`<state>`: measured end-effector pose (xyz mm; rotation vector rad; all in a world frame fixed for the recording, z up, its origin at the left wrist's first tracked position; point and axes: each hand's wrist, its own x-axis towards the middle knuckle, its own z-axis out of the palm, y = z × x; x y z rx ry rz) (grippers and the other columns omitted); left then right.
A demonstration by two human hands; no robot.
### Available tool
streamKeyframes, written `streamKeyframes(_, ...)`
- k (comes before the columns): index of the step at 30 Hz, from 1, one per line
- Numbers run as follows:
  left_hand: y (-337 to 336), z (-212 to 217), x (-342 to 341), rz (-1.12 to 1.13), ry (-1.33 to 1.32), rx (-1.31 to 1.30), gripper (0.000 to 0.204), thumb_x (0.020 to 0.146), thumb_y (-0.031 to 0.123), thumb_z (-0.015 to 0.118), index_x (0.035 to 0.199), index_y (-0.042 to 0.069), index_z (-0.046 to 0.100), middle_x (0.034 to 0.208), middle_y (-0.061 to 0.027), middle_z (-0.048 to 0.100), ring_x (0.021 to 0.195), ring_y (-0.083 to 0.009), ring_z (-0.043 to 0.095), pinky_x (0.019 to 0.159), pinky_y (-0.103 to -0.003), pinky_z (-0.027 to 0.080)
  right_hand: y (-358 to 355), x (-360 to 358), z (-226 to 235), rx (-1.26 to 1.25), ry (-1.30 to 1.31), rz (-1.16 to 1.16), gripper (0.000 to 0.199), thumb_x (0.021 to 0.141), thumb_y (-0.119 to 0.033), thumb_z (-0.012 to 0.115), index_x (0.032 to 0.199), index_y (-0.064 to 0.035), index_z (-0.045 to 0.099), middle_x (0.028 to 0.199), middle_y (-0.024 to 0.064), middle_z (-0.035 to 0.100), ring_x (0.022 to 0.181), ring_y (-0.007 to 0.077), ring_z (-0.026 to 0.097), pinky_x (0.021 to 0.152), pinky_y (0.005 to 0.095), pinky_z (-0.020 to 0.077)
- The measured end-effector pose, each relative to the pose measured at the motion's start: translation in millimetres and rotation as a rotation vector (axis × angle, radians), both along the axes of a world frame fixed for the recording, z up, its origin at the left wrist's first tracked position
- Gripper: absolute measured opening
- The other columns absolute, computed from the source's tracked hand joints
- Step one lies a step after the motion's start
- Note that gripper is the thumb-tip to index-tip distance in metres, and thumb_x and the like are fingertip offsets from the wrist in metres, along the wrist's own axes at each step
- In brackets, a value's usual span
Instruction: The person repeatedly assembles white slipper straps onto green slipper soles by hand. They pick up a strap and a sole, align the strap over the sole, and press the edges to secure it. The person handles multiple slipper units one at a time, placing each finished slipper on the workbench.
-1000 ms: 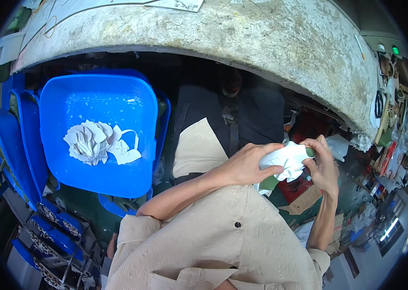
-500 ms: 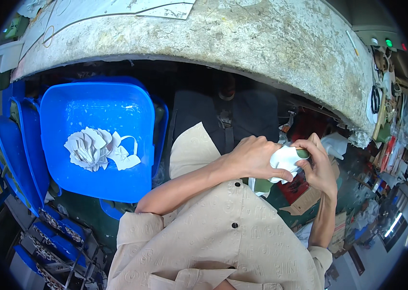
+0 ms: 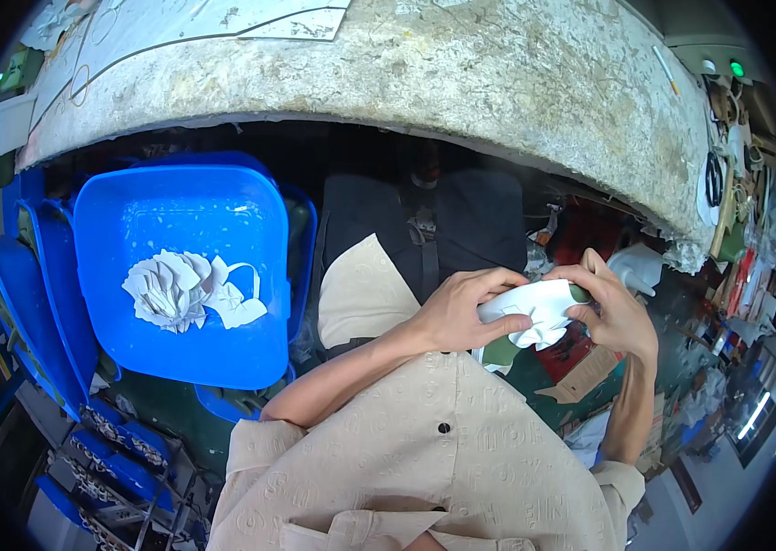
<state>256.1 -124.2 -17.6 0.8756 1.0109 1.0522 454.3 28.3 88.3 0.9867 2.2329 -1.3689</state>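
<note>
White piece [image 3: 537,301]: head view, the only one; held up between both hands, right of the shirt's button line, lower than the worktop edge. Material uncertain, soft-looking, bunched into folds.
Left hand [image 3: 463,308]: fingers closed on the piece's left end, thumb on the near side, the rest behind. Probably a pinch to steady the bulk.
Right hand [image 3: 622,314]: fingers gripping the other end, thumb and forefinger tips bent in. Curled tips suggest fine handling of the edge.
Green part [image 3: 579,293]: shows at the piece's right end, by the right fingers; whether lining or separate layer, cannot tell.
Blue tub [image 3: 154,356]: at the person's left, mouth turned up, presumably so pieces stay gathered within reach.
White bundle [image 3: 166,290]: inside the tub, fanned in layers, perhaps for easy counting or lifting.
Strapped piece [image 3: 237,305]: against the bundle's right side, its loop lying loose.
Worktop [image 3: 388,78]: beyond the hands, pale, stained; not supporting the held piece.
Cardboard [image 3: 581,375]: low, near the right forearm; purpose unclear.
</note>
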Motion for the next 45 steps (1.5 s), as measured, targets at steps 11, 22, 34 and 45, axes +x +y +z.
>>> streamKeyframes(11, 5.7, 5.0, -4.9, -0.304, 0.168, 0.004, 0.06, 0.088, 0.023, 0.08, 0.137, -0.005, 0.058, 0.119, -0.0239, 0.071, 0.113, -0.0313, 0.071, 0.095, -0.039, 0.056, 5.8, 6.5, -0.3, -0.061, -0.007, 0.075, 0.06, 0.073, 0.009, 0.073, 0.129, -0.0113, 0.066, 0.091, 0.0079, 0.041, 0.086, 0.0271, 0.042, 0.08, 0.0358, 0.0389)
streamKeyframes(22, 67.1, 12.4, 1.5, -0.068, 0.321, -0.057, 0.093, 0.061, 0.042, 0.096, 0.132, 0.0, 0.054, 0.108, -0.0224, 0.074, 0.103, -0.0343, 0.074, 0.086, -0.04, 0.058, 23.6, -17.3, -32.8, -0.198, 0.294, -0.243, 0.066, 0.074, -0.004, 0.083, 0.136, -0.0077, 0.061, 0.098, 0.0068, 0.067, 0.085, 0.0153, 0.061, 0.076, 0.0296, 0.0489)
streamKeyframes(34, -3.4, -67.5, -92.9, 0.462, -0.375, -0.313, 0.061, 0.086, 0.023, 0.08, 0.135, -0.003, 0.054, 0.123, -0.0169, 0.067, 0.112, -0.0271, 0.068, 0.097, -0.04, 0.057, -146.1, -6.8, -91.8, 0.026, 0.367, -0.558, 0.087, 0.075, -0.038, 0.09, 0.145, -0.0048, 0.051, 0.141, 0.0191, 0.053, 0.129, 0.0339, 0.053, 0.11, 0.0461, 0.0385)
streamKeyframes(45, -18.2, -40.7, -132.2, 0.614, -0.474, -0.169, 0.078, 0.082, 0.045, 0.083, 0.137, -0.002, 0.054, 0.129, -0.0179, 0.066, 0.118, -0.0302, 0.067, 0.103, -0.044, 0.056, -112.7, -51.3, -69.6, -0.174, 0.62, -0.601, 0.092, 0.069, -0.022, 0.095, 0.147, 0.0001, 0.051, 0.132, 0.019, 0.063, 0.116, 0.0271, 0.066, 0.094, 0.0391, 0.0594)
